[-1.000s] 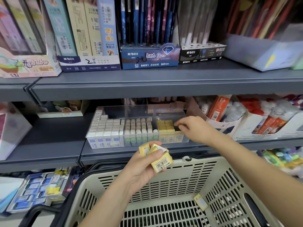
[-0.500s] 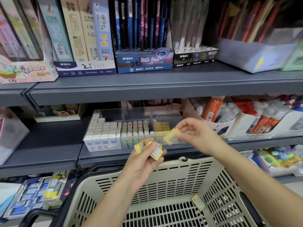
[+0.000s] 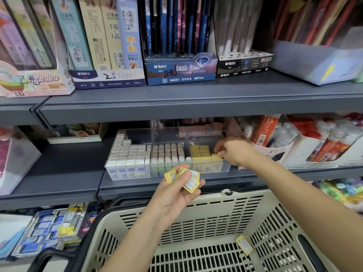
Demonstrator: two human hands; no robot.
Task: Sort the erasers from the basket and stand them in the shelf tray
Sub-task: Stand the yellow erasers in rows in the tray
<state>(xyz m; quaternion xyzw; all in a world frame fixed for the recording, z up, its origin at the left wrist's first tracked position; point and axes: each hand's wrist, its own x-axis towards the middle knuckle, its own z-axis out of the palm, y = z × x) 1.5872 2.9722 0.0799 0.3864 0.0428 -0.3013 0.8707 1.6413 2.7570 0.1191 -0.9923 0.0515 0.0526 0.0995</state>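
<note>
In the head view, the left hand [image 3: 172, 195] was raised above the near rim of the basket [image 3: 216, 213], palm up, its fingers and thumb curled round a small bunch of yellow erasers [image 3: 186, 178] that fanned out above the fingertips. The right hand [image 3: 233, 152] reached across to the tray [image 3: 157, 134], a clear box on the middle shelf [image 3: 68, 169], and its fingertips pinched one eraser [image 3: 216, 156] at the right edge of the yellow block [image 3: 200, 152], the eraser standing upright and level with its neighbours. How far the pinch reached down its sides could not be told, since the hand hid them. The yellow block filled the left part of the tray's right compartment. To its left stood rows of pale green erasers [image 3: 169, 154], and further left, rows of white erasers [image 3: 127, 154] with blue labels. All stood on end and packed close. One loose eraser [image 3: 244, 244], yellow with a white face, lay tilted against the basket's inner wall near the floor, right of centre and well apart from both hands. On the top shelf [image 3: 176, 107] stood pencil boxes [image 3: 180, 71]. Glue bottles [image 3: 324, 146] with red caps sat in a carton just right of the tray.
</note>
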